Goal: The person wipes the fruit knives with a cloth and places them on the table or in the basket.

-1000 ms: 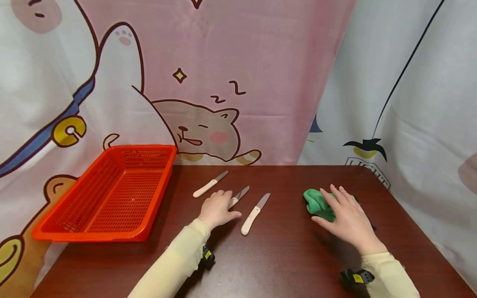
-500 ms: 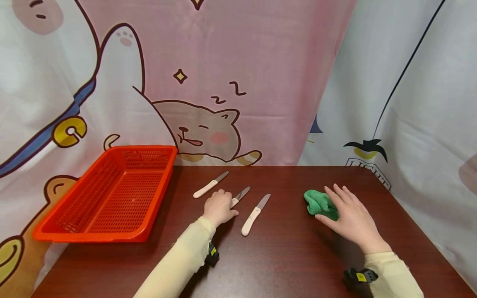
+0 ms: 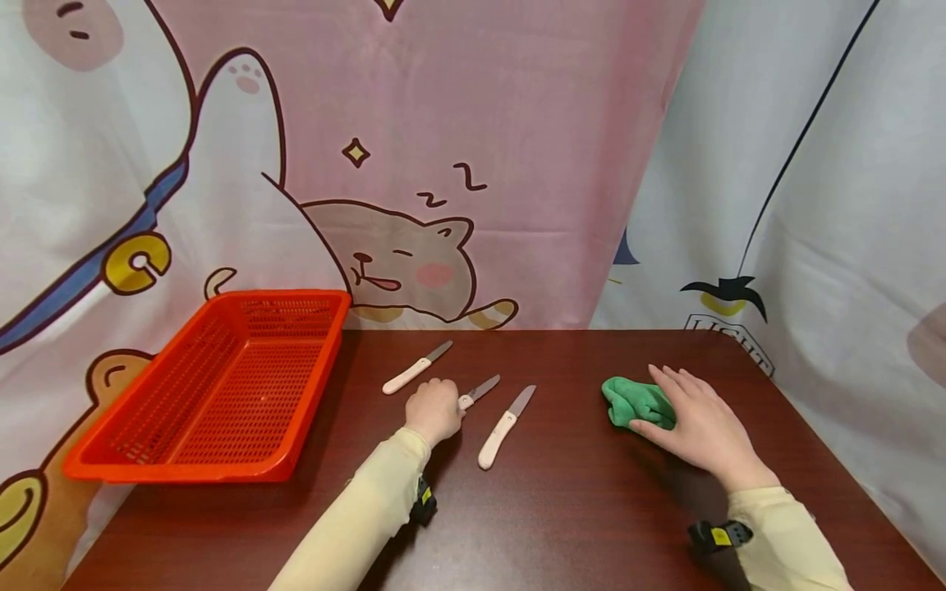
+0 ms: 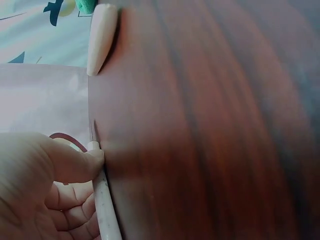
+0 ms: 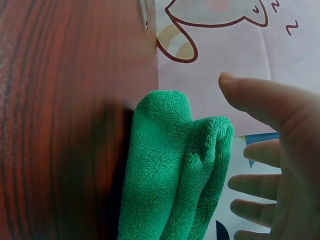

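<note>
My left hand (image 3: 433, 412) grips the white handle of the middle knife (image 3: 479, 391), whose blade points away to the right. In the left wrist view the thumb presses on the knife handle (image 4: 105, 205) with the fingers curled behind it. My right hand (image 3: 702, 427) is held over the right side of the table, fingers spread and relaxed. Right beside its thumb lies a crumpled green cloth (image 3: 637, 403). In the right wrist view nothing is between the thumb and fingers, and the green towel (image 5: 160, 160) is just past them.
Two more white-handled knives lie on the brown table (image 3: 562, 525): one knife (image 3: 407, 375) behind the left hand, another knife (image 3: 498, 437) to its right. A red plastic basket (image 3: 314, 410) stands at the left. Printed curtains (image 3: 547, 164) hang behind the table.
My left hand's fingers have closed round the middle knife's handle, and its blade has shifted slightly rightward. The right hand has drifted a little to the right, uncovering more of the cloth.
</note>
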Demonstrator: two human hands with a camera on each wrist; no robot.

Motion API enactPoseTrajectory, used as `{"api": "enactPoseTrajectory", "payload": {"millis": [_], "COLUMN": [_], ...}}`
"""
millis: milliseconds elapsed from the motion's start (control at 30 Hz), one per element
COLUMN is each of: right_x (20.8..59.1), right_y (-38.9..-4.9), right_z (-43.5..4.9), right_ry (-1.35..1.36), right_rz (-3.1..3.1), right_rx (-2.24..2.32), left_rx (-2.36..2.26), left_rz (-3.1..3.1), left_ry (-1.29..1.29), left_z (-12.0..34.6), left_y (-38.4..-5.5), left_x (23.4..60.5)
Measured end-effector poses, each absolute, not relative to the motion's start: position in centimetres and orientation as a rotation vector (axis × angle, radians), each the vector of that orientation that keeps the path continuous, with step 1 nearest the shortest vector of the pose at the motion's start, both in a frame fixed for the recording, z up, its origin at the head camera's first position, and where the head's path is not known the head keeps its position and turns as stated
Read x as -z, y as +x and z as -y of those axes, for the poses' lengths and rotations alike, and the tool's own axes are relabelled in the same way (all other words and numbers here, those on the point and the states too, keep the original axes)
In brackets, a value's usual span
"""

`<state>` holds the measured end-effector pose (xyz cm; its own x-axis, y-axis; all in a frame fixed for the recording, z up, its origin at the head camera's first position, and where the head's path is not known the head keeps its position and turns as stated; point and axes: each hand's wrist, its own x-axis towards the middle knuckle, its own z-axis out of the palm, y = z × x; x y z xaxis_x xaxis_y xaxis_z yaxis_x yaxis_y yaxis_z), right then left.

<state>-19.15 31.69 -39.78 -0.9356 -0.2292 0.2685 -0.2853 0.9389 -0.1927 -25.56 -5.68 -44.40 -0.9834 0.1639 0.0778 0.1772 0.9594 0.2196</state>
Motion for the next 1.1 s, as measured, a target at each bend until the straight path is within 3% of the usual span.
{"api": "enactPoseTrajectory", "payload": {"millis": [667, 1100], "right_x": [39.9, 40.4], "right_y": [-20.2, -20.3], "right_z": [-31.9, -31.7], "right_ry": [0.353, 0.392], "right_rz": [2.919, 2.909], "right_rx": [-0.369, -0.358], "left_rx": [0.551, 0.741], "left_rz": [3.004, 2.887], "left_ry": [-0.288, -0.472], "left_z": [6.1, 5.9], "left_y": [-25.1, -24.9], "left_x": [43.6, 42.8]}}
